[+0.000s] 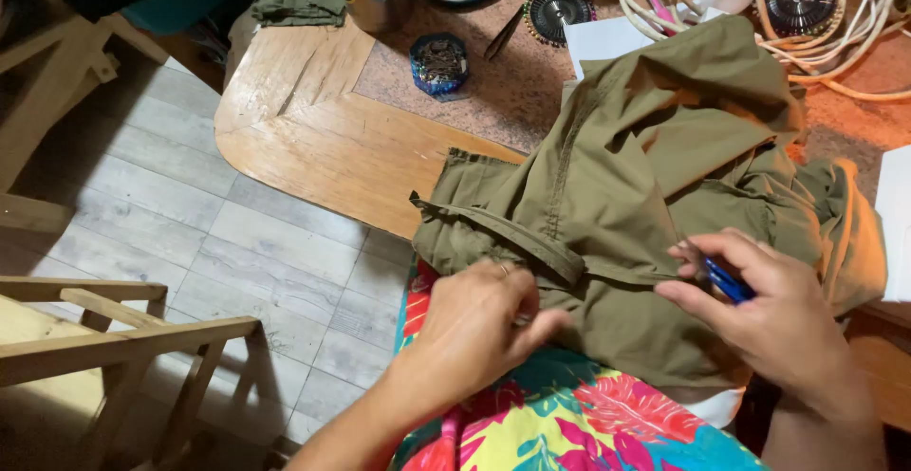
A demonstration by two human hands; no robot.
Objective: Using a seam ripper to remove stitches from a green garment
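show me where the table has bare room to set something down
Bare wood on the table's rounded corner, between the blue round tin of pins and the olive green garment. Crowded at the far right among the white cords.

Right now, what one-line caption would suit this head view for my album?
Two hands work an olive green garment at a wooden table: left hand pinches fabric, right hand grips a small blue tool.

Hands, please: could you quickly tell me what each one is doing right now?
Left hand: closed, pinching the olive garment.
Right hand: closed around a small blue tool.
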